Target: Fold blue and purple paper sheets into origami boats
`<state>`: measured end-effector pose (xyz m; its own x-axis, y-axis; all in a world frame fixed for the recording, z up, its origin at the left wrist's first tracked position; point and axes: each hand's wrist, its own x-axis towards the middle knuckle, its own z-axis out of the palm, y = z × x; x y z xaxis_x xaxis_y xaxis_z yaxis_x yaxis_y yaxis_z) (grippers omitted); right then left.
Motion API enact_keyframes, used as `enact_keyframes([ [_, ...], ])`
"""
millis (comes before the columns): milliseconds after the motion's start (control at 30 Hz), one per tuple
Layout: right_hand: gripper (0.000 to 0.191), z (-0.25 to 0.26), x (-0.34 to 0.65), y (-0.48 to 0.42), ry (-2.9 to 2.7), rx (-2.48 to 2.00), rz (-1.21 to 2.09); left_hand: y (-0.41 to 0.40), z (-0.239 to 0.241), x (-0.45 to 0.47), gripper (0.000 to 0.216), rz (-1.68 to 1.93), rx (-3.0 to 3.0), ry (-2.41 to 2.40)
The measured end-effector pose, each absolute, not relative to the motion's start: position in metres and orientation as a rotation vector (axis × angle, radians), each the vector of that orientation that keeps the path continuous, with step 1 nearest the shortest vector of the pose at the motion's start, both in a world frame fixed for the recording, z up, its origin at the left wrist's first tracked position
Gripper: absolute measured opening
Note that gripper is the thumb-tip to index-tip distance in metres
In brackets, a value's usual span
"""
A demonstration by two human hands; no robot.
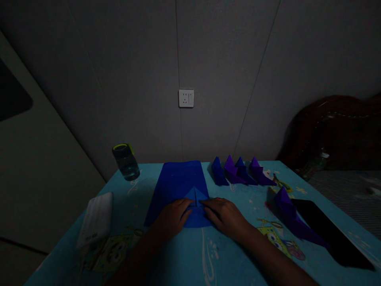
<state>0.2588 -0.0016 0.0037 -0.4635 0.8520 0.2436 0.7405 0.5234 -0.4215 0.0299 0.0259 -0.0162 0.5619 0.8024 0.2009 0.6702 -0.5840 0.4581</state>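
Note:
A dark blue sheet of paper (178,180) lies in the middle of the light blue cartoon-printed table (184,254). Its near edge is folded into two flaps that meet in a point (195,194). My left hand (174,216) lies flat on the left flap, fingers stretched out. My right hand (224,214) presses flat on the right flap. Neither hand grips anything. Several folded blue and purple paper boats (238,171) stand in a row at the back right. One more purple boat (290,214) lies nearer on the right.
A clear jar with a green-rimmed lid (126,161) stands at the back left. A white tissue pack (97,218) lies at the left edge. A black phone (330,232) rests at the right edge. A wall socket (186,98) is behind. A dark chair (333,131) stands right.

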Motion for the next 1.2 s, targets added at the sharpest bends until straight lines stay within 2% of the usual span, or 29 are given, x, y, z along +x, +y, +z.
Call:
enact_keyframes([
  [200, 0.032, 0.0, 0.267, 0.005, -2.263, -1.435, 0.35, 0.028, -0.01, 0.027, 0.033, 0.585, 2.332, 1.34],
  [333, 0.029, -0.006, 0.268, 0.01, -2.229, -1.395, 0.356, 0.028, -0.01, 0.028, 0.027, 0.577, 2.388, 1.364],
  [633, 0.03, -0.016, 0.264, 0.012, -2.241, -1.445, 0.244, 0.031, -0.013, 0.032, 0.031, 0.533, 2.468, 1.451],
  [1000, 0.026, -0.007, 0.25, 0.006, -2.4, -1.234, 0.123, 0.029, -0.009, 0.031, 0.025, 0.508, 2.543, 1.393],
  [1200, 0.029, -0.009, 0.241, 0.01, -2.343, -1.387, 0.185, 0.032, -0.01, 0.033, 0.026, 0.505, 2.525, 1.468],
])
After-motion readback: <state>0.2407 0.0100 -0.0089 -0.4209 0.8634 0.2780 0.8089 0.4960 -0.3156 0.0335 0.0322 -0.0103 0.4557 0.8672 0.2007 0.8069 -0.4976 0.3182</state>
